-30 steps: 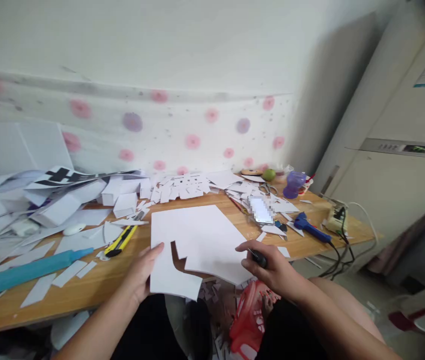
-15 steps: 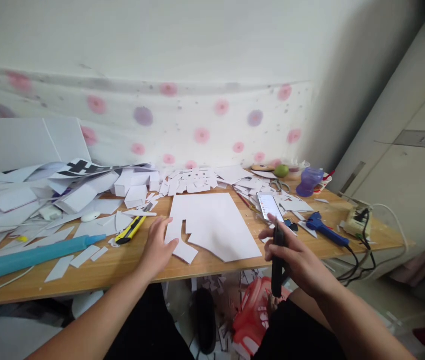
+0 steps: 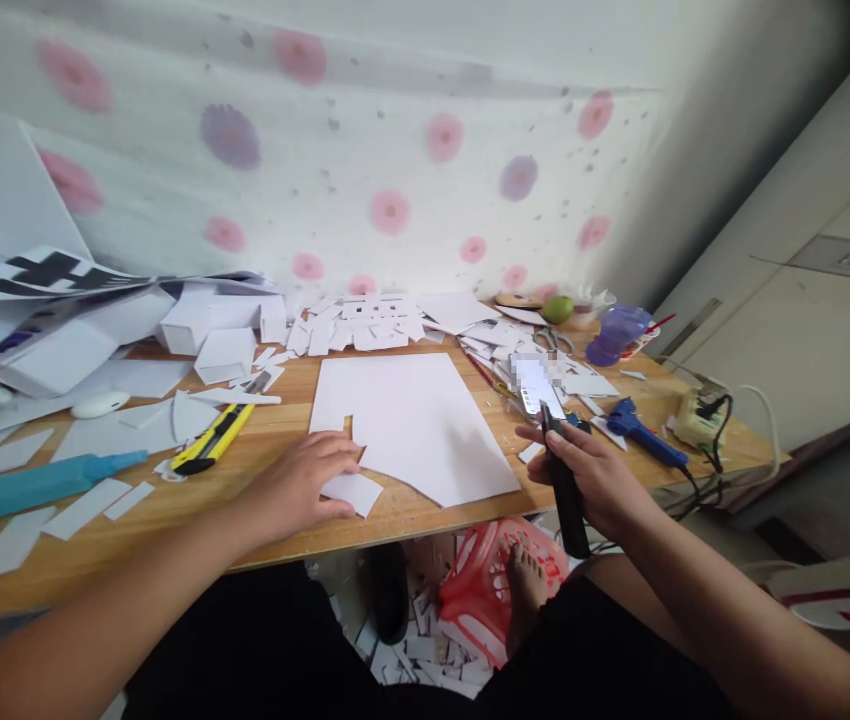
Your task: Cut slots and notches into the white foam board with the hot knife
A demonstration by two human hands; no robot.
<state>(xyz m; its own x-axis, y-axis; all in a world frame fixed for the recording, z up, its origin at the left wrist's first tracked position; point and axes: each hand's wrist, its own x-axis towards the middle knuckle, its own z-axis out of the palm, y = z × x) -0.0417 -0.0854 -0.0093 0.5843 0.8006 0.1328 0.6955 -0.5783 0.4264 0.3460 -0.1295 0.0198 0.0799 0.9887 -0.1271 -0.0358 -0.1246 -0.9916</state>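
Note:
A white board (image 3: 402,410) lies near the front edge of the wooden table, with a narrow notch and a curved cut along its lower left side. My left hand (image 3: 309,475) rests flat over the board's lower left part, fingers stretched out, covering some of the cut. A small corner of white board (image 3: 354,490) shows beneath its thumb side. Above the table's front edge, right of the board, my right hand (image 3: 594,480) is closed round a black utility knife (image 3: 566,495). The knife's tip points up and away, close to a phone (image 3: 534,380) with a lit screen.
Left of the board lie a yellow cutter (image 3: 215,440), a teal tube (image 3: 35,485) and white scraps. Folded white boxes (image 3: 222,350) stand behind. At the right are a blue glue gun (image 3: 646,435), a power strip (image 3: 699,420), a purple cup (image 3: 616,335) and scissors (image 3: 552,340). A red basket (image 3: 462,580) sits below.
The camera view has tilted down and shifted. My left hand has slid over the board's cut strip, now covering much of it. My right hand still holds the knife, now tilted differently.

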